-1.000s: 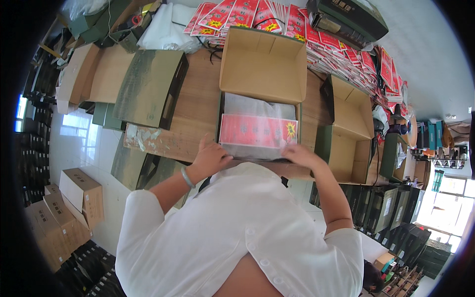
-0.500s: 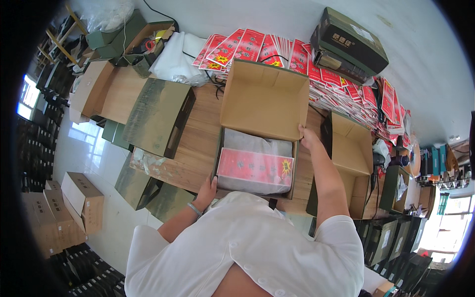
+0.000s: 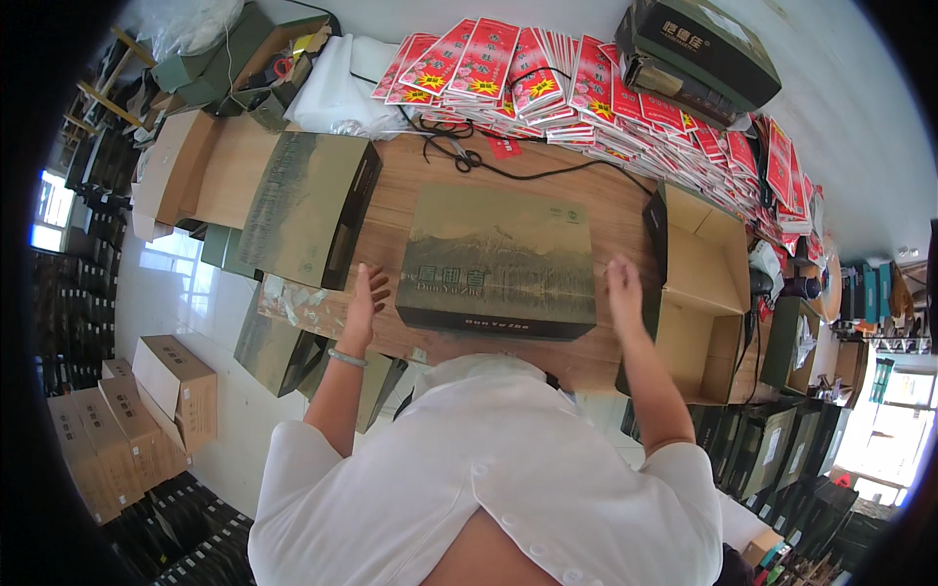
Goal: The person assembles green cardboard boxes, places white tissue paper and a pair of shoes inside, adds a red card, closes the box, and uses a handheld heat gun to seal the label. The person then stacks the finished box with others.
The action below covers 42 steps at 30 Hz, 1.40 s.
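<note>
A dark green shoebox-shaped carton (image 3: 496,256) with a printed mountain scene lies closed on the wooden table in front of me. Just off its left side, my left hand (image 3: 363,301) is raised with fingers apart, a bracelet on the wrist, holding nothing. My right hand (image 3: 623,285) hovers by the box's right side, empty, its fingers somewhat blurred but loosely extended. What the box contains is hidden under its lid.
To the left lies another closed green box (image 3: 311,210); to the right stands an open one (image 3: 696,342) with a brown inside. Red printed packets (image 3: 557,83) heap along the back wall, a black cable (image 3: 547,176) before them. Brown cartons (image 3: 176,391) stand on the floor at left.
The box's lid has come down over the grey wrapping and red packet inside. Both my hands have let go and moved out to its sides.
</note>
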Available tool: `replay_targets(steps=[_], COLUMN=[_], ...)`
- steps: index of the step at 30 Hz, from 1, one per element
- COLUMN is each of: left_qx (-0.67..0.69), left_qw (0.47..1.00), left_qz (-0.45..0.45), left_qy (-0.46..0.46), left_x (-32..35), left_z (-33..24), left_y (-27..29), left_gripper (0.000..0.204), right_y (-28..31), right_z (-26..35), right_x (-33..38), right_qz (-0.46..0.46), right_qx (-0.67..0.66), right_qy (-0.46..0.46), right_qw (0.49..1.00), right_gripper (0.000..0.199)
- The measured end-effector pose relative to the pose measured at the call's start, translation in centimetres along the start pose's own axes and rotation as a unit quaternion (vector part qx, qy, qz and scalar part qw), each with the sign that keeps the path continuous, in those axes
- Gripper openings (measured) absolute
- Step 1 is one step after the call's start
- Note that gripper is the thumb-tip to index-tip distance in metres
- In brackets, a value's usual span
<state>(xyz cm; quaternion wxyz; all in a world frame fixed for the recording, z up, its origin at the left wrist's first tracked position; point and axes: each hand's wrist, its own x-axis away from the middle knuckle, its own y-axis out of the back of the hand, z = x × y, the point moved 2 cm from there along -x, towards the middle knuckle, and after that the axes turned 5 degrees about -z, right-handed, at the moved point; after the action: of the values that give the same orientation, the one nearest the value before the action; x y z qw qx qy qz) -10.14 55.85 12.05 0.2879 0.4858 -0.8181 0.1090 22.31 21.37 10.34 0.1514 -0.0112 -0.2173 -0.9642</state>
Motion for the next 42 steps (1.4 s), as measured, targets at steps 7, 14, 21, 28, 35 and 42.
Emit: replay_targets(steps=[7, 14, 21, 28, 35, 42], left_qx=[-0.184, -0.237, -0.104, 0.163, 0.081, -0.033], left_qw=[0.960, 0.956, 0.984, 0.977, 0.986, 0.976], left_qz=[0.039, 0.044, 0.122, 0.073, 0.110, 0.186], left_qy=[-0.208, -0.166, -0.083, 0.116, -0.097, 0.104], left_x=[-0.6, -1.1, -4.3, -10.4, -1.7, 3.6], left_z=[2.8, 3.2, 2.9, 9.8, 14.3, 17.1], left_y=[-4.5, -4.5, 0.0, 6.1, 3.6, -1.6], left_gripper=[0.070, 0.080, 0.081, 0.070, 0.048, 0.043], right_y=[-6.3, -6.8, -6.1, -12.7, -19.4, -18.2], right_z=[0.9, -0.9, 11.2, 22.1, 24.9, 22.5], right_x=[8.7, 8.6, 13.2, 17.5, 18.9, 17.1], right_qz=[-0.043, -0.074, 0.001, 0.102, 0.130, 0.252], right_qx=[0.185, 0.195, 0.120, 0.167, 0.230, 0.053], right_qy=[-0.030, -0.035, 0.038, 0.382, 0.475, 0.449], right_qw=[0.981, 0.977, 0.992, 0.903, 0.839, 0.855], right_gripper=[0.057, 0.061, 0.061, 0.061, 0.061, 0.057])
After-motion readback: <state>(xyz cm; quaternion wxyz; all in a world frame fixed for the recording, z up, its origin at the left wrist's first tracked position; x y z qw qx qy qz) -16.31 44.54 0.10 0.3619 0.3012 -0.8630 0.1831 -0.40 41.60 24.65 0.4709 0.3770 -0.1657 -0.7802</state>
